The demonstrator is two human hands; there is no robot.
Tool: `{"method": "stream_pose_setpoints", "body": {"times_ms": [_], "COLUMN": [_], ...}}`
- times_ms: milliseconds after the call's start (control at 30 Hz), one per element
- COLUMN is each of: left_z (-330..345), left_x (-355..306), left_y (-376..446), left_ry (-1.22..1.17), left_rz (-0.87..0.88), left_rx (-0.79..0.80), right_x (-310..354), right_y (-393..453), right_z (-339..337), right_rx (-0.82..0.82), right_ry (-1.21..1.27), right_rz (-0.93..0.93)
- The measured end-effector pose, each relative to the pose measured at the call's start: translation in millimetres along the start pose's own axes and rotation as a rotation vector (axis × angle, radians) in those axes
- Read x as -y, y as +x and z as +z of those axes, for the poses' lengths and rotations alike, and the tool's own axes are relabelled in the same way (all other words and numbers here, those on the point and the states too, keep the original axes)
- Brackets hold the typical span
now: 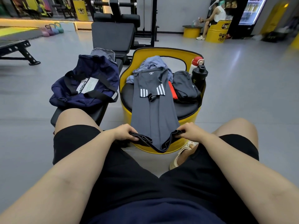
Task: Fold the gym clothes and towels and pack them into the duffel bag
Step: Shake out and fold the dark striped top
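1. Grey shirt [152, 110]: sleeves folded in, draped over the yellow stool [127, 113].
2. Left hand [124, 131], right hand [192, 130]: each pinches a hem corner.
3. Fabric likely light, limp; best held at corners.

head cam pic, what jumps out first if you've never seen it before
First comes the grey shirt with white sleeve stripes, stretched from the yellow drum seat toward the viewer, its hem pinched by the left hand and the right hand. Left of the seat, the navy duffel bag slumps open on a black bench. More clothes and two bottles crowd the seat's back.
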State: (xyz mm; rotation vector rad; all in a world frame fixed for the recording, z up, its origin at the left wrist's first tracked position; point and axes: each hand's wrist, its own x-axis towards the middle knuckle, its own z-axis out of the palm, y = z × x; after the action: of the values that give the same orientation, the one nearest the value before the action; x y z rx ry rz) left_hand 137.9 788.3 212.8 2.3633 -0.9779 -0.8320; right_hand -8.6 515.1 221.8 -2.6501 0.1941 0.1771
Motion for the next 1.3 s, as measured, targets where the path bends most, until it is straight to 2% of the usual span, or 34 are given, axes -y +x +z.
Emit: {"method": "stream_pose_setpoints", "body": {"times_ms": [67,200,433,800,967,1100,1300], "left_z": [-3.5,-18.0,-45.0,-90.4,-120.8,-139.9,-168.3], "left_x": [0.8,-0.5,-10.2,-27.5,-29.1,-30.7,-9.7], "left_y": [-2.9,-1.0,23.4,82.0,122.4,167.2,223.3], "left_ry": [-0.015,-0.11,-0.495,-0.827,-0.933,-0.982,-1.057], "left_rz": [0.009,0.06,0.061,0.039,-0.03,-0.011,-0.111], "left_rx": [-0.011,-0.157,-0.362,-0.36,-0.364,-0.393,-0.436], "right_x": [1.1,-1.0,-1.3,-1.2,-8.7,-19.8,-27.4], "right_y": [0.2,9.6,34.3,98.9,152.1,201.6,263.6], "right_z": [-1.2,-7.4,-28.1,-66.2,-85.4,-92.2,-102.6], "right_rx": [-0.013,-0.124,-0.288,-0.379,-0.373,-0.392,-0.41], "right_ry": [0.047,0.198,0.432,0.684,0.666,0.629,0.678], "right_rz": [-0.005,0.005,0.05,0.009,0.031,0.038,0.071]}}
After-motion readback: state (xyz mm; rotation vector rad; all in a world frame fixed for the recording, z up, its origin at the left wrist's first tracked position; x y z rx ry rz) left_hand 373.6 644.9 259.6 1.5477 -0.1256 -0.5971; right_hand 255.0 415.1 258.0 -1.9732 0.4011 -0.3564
